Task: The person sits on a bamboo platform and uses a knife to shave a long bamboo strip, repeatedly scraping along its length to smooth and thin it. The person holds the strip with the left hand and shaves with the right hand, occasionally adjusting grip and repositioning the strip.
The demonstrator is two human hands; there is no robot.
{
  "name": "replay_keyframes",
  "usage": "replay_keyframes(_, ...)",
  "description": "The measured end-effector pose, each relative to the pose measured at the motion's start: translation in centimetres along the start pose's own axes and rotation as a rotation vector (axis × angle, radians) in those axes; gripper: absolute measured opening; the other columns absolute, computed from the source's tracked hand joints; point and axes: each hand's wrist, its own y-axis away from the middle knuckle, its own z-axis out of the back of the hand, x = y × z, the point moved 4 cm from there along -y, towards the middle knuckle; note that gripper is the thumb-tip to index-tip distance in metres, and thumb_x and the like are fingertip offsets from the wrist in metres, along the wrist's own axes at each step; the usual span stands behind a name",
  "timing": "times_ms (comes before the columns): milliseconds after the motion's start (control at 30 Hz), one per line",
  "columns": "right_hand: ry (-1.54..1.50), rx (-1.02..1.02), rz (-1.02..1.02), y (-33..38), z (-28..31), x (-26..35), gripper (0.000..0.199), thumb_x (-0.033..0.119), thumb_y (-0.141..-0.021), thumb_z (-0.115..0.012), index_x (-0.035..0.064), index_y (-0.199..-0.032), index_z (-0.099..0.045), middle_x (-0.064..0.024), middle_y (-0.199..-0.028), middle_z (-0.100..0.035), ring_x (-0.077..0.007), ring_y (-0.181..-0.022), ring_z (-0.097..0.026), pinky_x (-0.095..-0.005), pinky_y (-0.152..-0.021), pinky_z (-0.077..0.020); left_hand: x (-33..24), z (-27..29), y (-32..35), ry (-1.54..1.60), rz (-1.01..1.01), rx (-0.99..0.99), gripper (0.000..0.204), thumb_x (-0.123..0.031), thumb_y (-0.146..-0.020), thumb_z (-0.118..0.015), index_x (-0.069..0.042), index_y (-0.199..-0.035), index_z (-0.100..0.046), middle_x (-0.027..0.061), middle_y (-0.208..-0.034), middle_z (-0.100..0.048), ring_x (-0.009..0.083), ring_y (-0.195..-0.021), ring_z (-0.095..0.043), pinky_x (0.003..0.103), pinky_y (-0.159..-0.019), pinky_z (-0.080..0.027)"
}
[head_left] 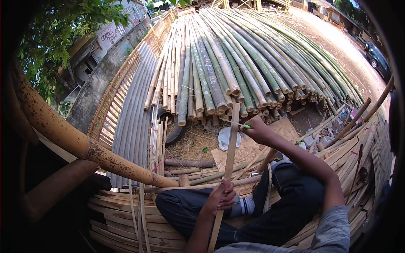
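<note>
A long flat bamboo strip (231, 147) stands slanted in front of me, its lower end passing over my lap. My left hand (220, 196) is wrapped round its lower part. My right hand (256, 129), to the right of the strip's upper part, is closed on a green-handled knife (247, 126). The knife's thin pale blade lies across the strip near its top; whether the edge is cutting in cannot be made out. My legs (291, 189) are bent beneath the strip.
A big pile of bamboo poles (219, 63) spreads ahead, cut ends toward me. A thick bamboo pole (114, 156) crosses at the left beside corrugated sheets (135, 105). Split bamboo slats (130, 219) lie under and around me. A white bag (228, 138) lies on the ground.
</note>
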Motion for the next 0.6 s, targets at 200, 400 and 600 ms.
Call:
replay_keyframes(200, 0.223, 0.249, 0.229, 1.1, -2.8, 4.5, 0.025, 0.026, -0.079, -0.059, 0.0033, -0.07, -0.064, -0.0203, -0.07, -0.06, -0.0405, -0.072, -0.061, -0.05, -0.066, -0.0485, -0.6, 0.1, 0.4, -0.058, -0.043, -0.06, 0.045, -0.053, -0.099, -0.035, -0.014, -0.077, -0.035, -0.0044, -0.051, -0.026, 0.0028, -0.034, -0.02, 0.016, -0.029, -0.017)
replay_keyframes(400, 0.174, 0.045, 0.151, -0.9, -2.0, 1.8, 0.029, 0.026, -0.078, -0.059, 0.0005, -0.065, -0.062, -0.0237, -0.064, -0.058, -0.0428, -0.067, -0.059, -0.0505, -0.063, -0.0469, -0.2, -0.5, 1.3, -0.187, -0.092, -0.141, 0.045, -0.053, -0.099, -0.035, -0.014, -0.077, -0.035, -0.0047, -0.051, -0.026, 0.0025, -0.034, -0.019, 0.017, -0.029, -0.017)
replay_keyframes(600, 0.191, 0.269, 0.312, 1.0, -4.0, 3.4, 0.025, 0.024, -0.077, -0.058, 0.0016, -0.068, -0.065, -0.0227, -0.066, -0.059, -0.0421, -0.067, -0.061, -0.0497, -0.064, -0.0491, 0.5, 0.0, 0.7, -0.182, -0.091, -0.177, 0.045, -0.053, -0.099, -0.035, -0.014, -0.077, -0.034, -0.0047, -0.051, -0.026, 0.0025, -0.034, -0.02, 0.017, -0.03, -0.017)
